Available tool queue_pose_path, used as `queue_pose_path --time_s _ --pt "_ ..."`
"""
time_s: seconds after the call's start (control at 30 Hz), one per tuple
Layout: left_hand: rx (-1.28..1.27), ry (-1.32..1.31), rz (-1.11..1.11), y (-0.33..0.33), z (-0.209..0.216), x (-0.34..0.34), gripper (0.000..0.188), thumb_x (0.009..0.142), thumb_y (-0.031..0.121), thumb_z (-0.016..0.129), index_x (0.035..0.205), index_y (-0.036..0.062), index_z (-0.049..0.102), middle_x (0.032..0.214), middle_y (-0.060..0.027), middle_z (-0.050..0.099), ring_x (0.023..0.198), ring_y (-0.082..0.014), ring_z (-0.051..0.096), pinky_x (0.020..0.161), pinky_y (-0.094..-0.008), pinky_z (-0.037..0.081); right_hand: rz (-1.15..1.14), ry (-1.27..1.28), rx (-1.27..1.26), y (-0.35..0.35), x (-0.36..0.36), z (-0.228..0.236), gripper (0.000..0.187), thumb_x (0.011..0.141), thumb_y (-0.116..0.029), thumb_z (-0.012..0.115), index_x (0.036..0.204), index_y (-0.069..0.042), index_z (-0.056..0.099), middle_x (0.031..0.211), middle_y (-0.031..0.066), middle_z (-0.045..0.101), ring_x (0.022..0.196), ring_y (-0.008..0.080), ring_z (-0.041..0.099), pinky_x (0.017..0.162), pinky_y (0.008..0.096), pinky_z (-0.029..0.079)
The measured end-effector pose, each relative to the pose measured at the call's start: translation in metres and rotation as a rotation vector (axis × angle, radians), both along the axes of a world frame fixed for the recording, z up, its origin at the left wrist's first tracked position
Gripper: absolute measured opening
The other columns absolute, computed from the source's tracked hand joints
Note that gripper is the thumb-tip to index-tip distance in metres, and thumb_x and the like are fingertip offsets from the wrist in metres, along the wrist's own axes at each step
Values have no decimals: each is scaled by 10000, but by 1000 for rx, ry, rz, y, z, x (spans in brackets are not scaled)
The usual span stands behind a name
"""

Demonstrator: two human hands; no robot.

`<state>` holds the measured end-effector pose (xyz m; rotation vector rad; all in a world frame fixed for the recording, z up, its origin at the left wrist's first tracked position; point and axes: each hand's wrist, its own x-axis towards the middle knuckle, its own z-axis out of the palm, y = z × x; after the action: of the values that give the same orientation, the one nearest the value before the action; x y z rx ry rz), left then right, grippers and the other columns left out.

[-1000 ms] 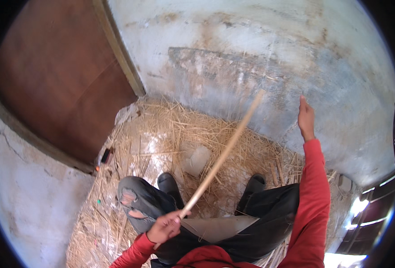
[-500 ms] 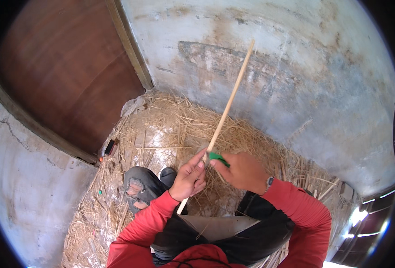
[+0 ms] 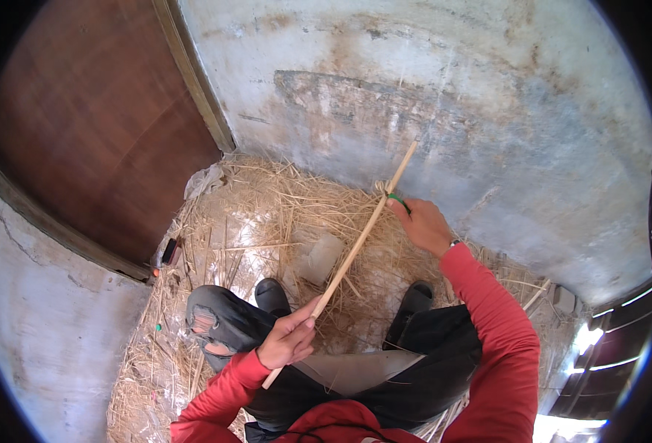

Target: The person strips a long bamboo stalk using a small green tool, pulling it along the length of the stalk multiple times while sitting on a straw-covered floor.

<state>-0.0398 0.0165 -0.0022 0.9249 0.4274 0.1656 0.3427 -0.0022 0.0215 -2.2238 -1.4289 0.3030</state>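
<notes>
A long, pale wooden stick (image 3: 355, 249) slants up and away from my lap toward the wall. My left hand (image 3: 289, 341) is closed round its lower part, and the near end pokes out below the fingers. Farther up the stick, my right hand (image 3: 426, 226) grips a green-handled tool (image 3: 399, 201), pressed against the wood. Its working edge is too small to make out. A curled strip of shaving (image 3: 382, 187) stands at the stick beside the tool.
Straw and wood shavings (image 3: 259, 177) cover the floor. A pale block (image 3: 321, 258) lies between my feet, and a cloth-like piece (image 3: 327, 371) spans my lap. A stained wall (image 3: 488, 133) rises ahead; a brown door panel (image 3: 97, 125) is at left. A dark object (image 3: 169, 251) lies beside it.
My right hand and the green-handled tool have moved up and away along the stick. My left hand has drawn the stick down toward me. The shaving curl now shows near the far end.
</notes>
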Motion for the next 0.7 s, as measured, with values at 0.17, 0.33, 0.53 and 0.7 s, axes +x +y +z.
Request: queue_pose_path --time_s 0.17,0.33,0.53,0.7 --pt "-33 43 1 -12 13 -31 544 1124 120 378 1643 171 225 627 48 299 480 -51 258 451 -217 286 -82 -97 -30 -1 10 -2 623 1041 -589 442 972 -40 730 675 199 630 649 413 622 628 521 486" --pt "0 48 7 -22 21 -64 533 1128 168 373 1640 146 227 615 48 307 474 -50 248 456 -209 293 -141 -204 44 3 25 1 594 1045 -555 450 1036 -38 741 730 224 663 695 445 650 642 545 497" --pt "59 157 -122 -47 26 -136 558 1115 124 406 1642 127 222 651 60 305 501 -50 297 476 -237 291 -376 -557 374 -38 186 -50 446 1063 -357 445 1042 -8 721 813 260 697 761 475 673 722 558 529" --pt "25 133 172 -72 14 -174 558 1119 133 381 1642 96 190 619 45 316 480 -56 312 475 -239 305 -646 45 451 -88 210 -17 656 1024 -565 500 918 48 707 686 171 659 610 320 571 648 480 457"
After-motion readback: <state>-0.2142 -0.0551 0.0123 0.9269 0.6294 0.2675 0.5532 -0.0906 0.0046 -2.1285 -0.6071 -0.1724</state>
